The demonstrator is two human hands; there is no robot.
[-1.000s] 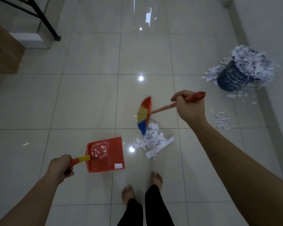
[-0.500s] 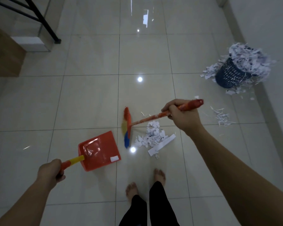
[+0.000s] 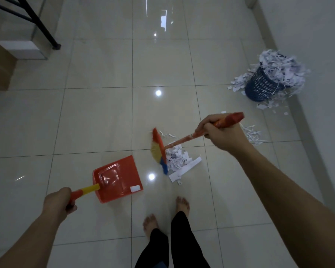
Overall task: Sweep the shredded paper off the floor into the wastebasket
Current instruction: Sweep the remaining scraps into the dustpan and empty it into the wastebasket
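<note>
So we're standing barefoot on a glossy cream tile floor [image 3: 97,117], dim room, black metal railing [image 3: 41,26] up in the far left corner. Our left hand [image 3: 57,200] has its fingers wrapped around the handle of the red dustpan [image 3: 117,178], which lies flat on the tile. Just right of it, the small broom [image 3: 159,151] sits against the shredded paper pile [image 3: 179,158], our right hand [image 3: 220,132] fisted on its handle. Far right by the wall, the blue wastebasket [image 3: 263,86] is overflowing with shreds.
</note>
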